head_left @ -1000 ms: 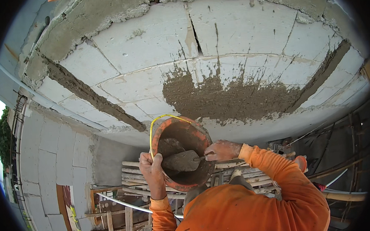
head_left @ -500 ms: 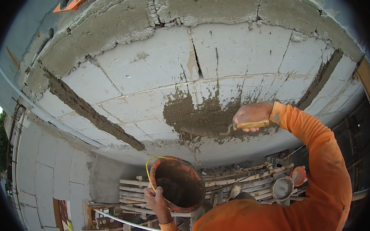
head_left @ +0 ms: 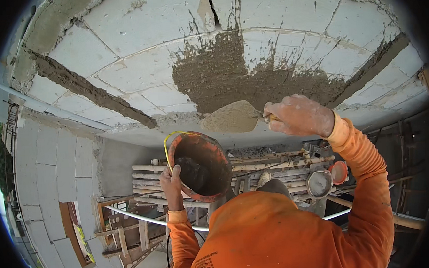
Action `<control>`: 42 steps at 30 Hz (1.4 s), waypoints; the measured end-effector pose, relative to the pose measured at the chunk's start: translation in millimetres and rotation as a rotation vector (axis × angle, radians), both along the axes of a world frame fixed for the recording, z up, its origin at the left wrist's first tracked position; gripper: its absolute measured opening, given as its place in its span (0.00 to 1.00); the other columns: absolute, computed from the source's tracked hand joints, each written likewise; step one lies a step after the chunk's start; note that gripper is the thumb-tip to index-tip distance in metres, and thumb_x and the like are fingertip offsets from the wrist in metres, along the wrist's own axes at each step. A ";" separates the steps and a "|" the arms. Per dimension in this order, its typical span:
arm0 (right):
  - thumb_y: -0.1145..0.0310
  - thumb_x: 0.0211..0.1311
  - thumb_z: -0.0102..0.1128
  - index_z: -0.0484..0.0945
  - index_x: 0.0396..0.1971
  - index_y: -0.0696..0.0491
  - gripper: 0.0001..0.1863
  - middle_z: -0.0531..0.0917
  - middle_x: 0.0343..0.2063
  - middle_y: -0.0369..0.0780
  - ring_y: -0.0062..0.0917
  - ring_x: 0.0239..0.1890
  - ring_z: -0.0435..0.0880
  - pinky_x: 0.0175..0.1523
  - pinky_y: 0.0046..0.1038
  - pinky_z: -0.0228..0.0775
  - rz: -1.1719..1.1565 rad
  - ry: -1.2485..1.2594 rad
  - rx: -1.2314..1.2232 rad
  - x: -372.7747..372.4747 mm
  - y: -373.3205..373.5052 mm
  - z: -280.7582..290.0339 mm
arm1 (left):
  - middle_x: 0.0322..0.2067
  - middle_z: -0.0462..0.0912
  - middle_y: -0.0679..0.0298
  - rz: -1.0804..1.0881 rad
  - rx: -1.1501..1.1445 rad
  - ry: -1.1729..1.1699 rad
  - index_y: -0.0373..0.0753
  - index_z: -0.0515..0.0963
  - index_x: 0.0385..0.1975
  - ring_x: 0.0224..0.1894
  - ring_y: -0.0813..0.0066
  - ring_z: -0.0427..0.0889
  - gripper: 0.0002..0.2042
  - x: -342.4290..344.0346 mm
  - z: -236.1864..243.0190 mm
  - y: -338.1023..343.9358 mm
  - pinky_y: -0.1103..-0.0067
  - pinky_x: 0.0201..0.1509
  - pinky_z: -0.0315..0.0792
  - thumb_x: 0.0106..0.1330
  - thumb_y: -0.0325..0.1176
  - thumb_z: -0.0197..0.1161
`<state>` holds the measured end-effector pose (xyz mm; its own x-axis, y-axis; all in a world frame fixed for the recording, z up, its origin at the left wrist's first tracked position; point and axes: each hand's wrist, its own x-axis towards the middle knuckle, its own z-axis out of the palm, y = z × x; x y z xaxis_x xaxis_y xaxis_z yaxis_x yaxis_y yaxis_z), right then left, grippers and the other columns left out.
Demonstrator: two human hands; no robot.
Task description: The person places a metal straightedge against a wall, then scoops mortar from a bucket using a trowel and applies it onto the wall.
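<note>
My left hand (head_left: 171, 184) grips the rim of a worn orange-red bucket (head_left: 218, 159), tilted with its mouth toward the wall. Dark grey material lies inside it, and a thin yellow handle (head_left: 166, 148) loops over the rim. My right hand (head_left: 303, 115) is closed round a trowel; most of its grip is hidden by the fingers. The trowel's broad blade (head_left: 232, 117), coated in grey mortar, is between the bucket and the wall. Just beyond the blade, a wet mortar patch (head_left: 211, 71) covers part of the pale block wall (head_left: 137, 55), with splashes streaking upward.
Mortar strips (head_left: 88, 89) run down the wall on the left and right. Below are bamboo poles (head_left: 274, 165) laid as a platform, with a round pale container (head_left: 319, 184) and an orange bucket (head_left: 339, 172) on the right. A white pipe (head_left: 148, 258) crosses behind my left arm.
The mortar patch has spread upward at its left and toward the right strip. My right hand has turned, so the trowel's blade now shows broadly near the bucket. The view has shifted lower.
</note>
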<state>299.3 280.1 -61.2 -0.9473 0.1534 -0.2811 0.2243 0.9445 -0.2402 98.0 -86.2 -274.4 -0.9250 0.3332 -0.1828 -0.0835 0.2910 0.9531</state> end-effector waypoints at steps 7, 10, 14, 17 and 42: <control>0.66 0.63 0.63 0.83 0.41 0.55 0.11 0.87 0.28 0.42 0.36 0.36 0.90 0.41 0.38 0.81 0.114 0.179 0.145 18.6 -24.8 -158.9 | 0.37 0.74 0.66 -0.123 -0.015 0.257 0.31 0.77 0.31 0.39 0.77 0.71 0.07 29.7 30.9 44.0 0.78 0.44 0.66 0.66 0.29 0.64; 0.69 0.60 0.64 0.84 0.37 0.58 0.09 0.89 0.30 0.41 0.33 0.37 0.91 0.41 0.35 0.81 0.093 0.191 0.308 32.3 -31.8 -169.5 | 0.50 0.75 0.63 -0.019 0.160 0.294 0.29 0.82 0.41 0.51 0.76 0.72 0.10 45.4 32.4 67.0 0.77 0.59 0.65 0.65 0.28 0.64; 0.70 0.60 0.64 0.85 0.33 0.55 0.06 0.88 0.28 0.40 0.33 0.37 0.91 0.41 0.34 0.81 0.241 0.016 0.135 32.6 -49.7 -164.4 | 0.49 0.77 0.67 0.049 0.492 0.045 0.29 0.80 0.50 0.51 0.77 0.74 0.14 54.1 11.4 93.8 0.77 0.61 0.66 0.66 0.25 0.61; 0.69 0.60 0.64 0.87 0.31 0.53 0.06 0.89 0.28 0.40 0.32 0.37 0.91 0.40 0.35 0.80 0.209 0.014 -0.071 4.1 -51.3 -166.6 | 0.48 0.78 0.65 0.032 0.461 -0.053 0.30 0.79 0.54 0.50 0.78 0.75 0.17 43.2 -0.3 89.2 0.78 0.61 0.68 0.66 0.24 0.60; 0.49 0.70 0.57 0.81 0.59 0.51 0.26 0.87 0.41 0.54 0.52 0.47 0.86 0.59 0.48 0.76 -0.283 -0.025 -0.311 -74.4 -177.7 -213.7 | 0.60 0.79 0.51 0.069 0.868 -0.613 0.31 0.70 0.65 0.60 0.54 0.80 0.27 -200.7 -68.5 -99.8 0.62 0.67 0.75 0.65 0.31 0.58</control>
<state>224.9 102.4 -274.9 -0.8723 0.3109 -0.3775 0.4738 0.7283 -0.4950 -102.7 -185.9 -342.9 -0.7774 0.5233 -0.3490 -0.6099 -0.4914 0.6218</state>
